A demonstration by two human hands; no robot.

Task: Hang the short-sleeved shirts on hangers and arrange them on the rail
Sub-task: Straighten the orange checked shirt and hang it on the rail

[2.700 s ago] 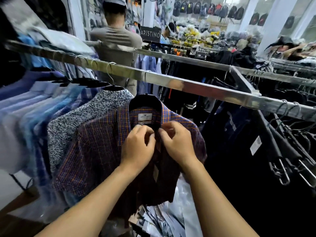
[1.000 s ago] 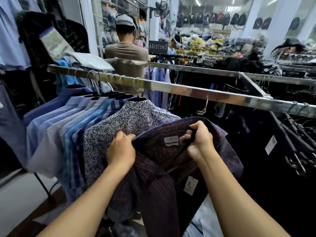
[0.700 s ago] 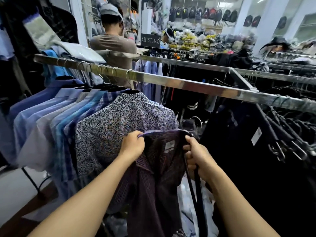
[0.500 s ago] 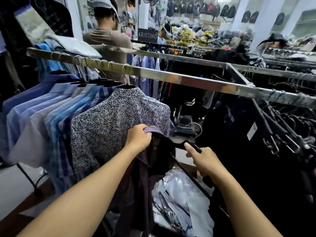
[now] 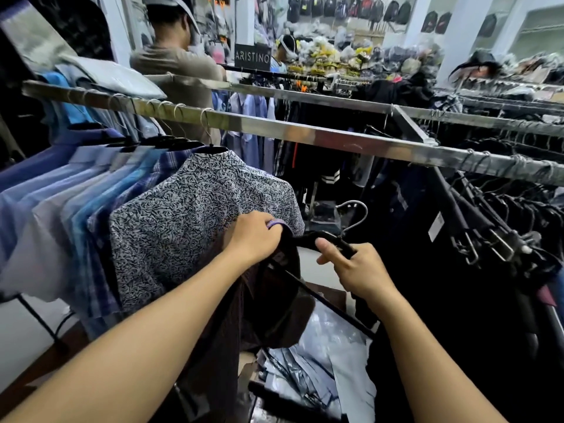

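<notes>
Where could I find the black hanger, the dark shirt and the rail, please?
black hanger [image 5: 335,239]: head view, on its black arm below the hook.
dark shirt [image 5: 274,306]: head view, on hanging fabric below the collar.
rail [image 5: 305,134]: head view, on its bare shiny middle.

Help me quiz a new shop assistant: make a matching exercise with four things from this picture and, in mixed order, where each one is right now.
Things
1. black hanger
2. dark checked shirt
3. leaf-print shirt
4. plastic-bagged shirts

Places
A. hung on the rail
B. lying low, beneath the arms
C. gripped by the right hand, hook off the rail
D. collar held by the left hand

Pairs: 1-C, 2-D, 3-A, 4-B
</notes>
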